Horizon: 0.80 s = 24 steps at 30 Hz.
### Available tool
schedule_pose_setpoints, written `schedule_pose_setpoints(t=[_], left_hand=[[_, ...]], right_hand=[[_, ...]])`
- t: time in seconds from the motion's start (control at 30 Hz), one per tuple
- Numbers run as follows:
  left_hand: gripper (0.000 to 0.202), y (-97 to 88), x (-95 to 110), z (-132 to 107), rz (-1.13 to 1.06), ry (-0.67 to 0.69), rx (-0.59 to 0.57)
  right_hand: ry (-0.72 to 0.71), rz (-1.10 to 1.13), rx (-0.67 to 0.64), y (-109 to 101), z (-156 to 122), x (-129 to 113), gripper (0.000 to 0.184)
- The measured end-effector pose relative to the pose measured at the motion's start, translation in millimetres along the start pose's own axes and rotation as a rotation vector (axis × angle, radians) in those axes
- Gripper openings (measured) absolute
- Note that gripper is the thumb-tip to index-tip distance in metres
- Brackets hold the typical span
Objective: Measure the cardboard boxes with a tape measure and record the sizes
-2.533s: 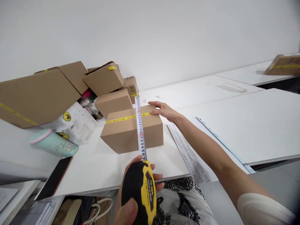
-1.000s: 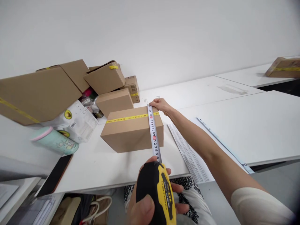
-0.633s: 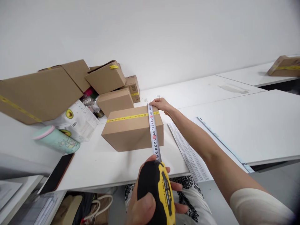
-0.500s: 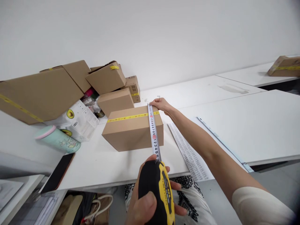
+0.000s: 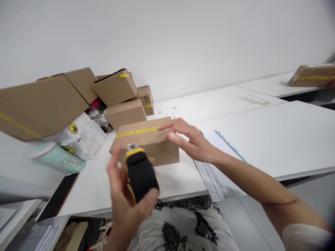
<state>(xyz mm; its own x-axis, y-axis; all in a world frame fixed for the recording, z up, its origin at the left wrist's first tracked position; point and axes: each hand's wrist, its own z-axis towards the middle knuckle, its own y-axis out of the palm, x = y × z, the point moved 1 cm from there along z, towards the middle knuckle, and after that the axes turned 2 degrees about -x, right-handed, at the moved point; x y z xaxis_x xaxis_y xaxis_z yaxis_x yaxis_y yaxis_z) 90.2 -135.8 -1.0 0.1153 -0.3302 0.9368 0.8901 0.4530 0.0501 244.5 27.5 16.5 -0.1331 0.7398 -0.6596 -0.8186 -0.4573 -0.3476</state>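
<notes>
A black and yellow tape measure (image 5: 141, 174) is gripped in my left hand (image 5: 128, 205), its blade drawn in so that only the metal end hook shows at the top. It hangs in front of a brown cardboard box (image 5: 146, 139) sealed with yellow tape, which lies on the white table (image 5: 102, 184). My right hand (image 5: 187, 136) reaches over the right end of this box with fingers apart and nothing in them. Its fingertips are at the box's top; whether they touch cannot be made out.
Several cardboard boxes (image 5: 115, 89) are stacked at the back left. Near them stand a white avocado-print carton (image 5: 87, 136) and a mint tumbler (image 5: 60, 158). A dark phone-like slab (image 5: 59, 197) lies at the left edge. Printed sheets (image 5: 211, 177) lie right; another box (image 5: 311, 76) sits far right, beside a person's hand.
The blade stretched across the box has gone back into the tape measure. My left hand moved left and up with it; my right hand left the far edge and came nearer.
</notes>
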Motion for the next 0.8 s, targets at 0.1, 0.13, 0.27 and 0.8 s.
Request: schedule_pose_setpoints(t=[0.1,0.13,0.27,0.8], left_hand=[[0.092,-32.2,-16,33,-0.031,0.331,0.218],[0.082,-46.5,-24,43,-0.084,0.404,0.283],[0.043,-100.3,-66,64,-0.292,0.148,0.416],[0.049,-99.0,-52,124,-0.138,-0.036,0.359]], right_hand=[[0.350,0.021,0.221,-14,-33,39,0.029],[0.467,0.028,0.207,-16,-45,54,0.030],[0.696,0.085,0.018,-5,-88,98,0.042],[0.788,0.185,0.087,15,9,106,0.046]])
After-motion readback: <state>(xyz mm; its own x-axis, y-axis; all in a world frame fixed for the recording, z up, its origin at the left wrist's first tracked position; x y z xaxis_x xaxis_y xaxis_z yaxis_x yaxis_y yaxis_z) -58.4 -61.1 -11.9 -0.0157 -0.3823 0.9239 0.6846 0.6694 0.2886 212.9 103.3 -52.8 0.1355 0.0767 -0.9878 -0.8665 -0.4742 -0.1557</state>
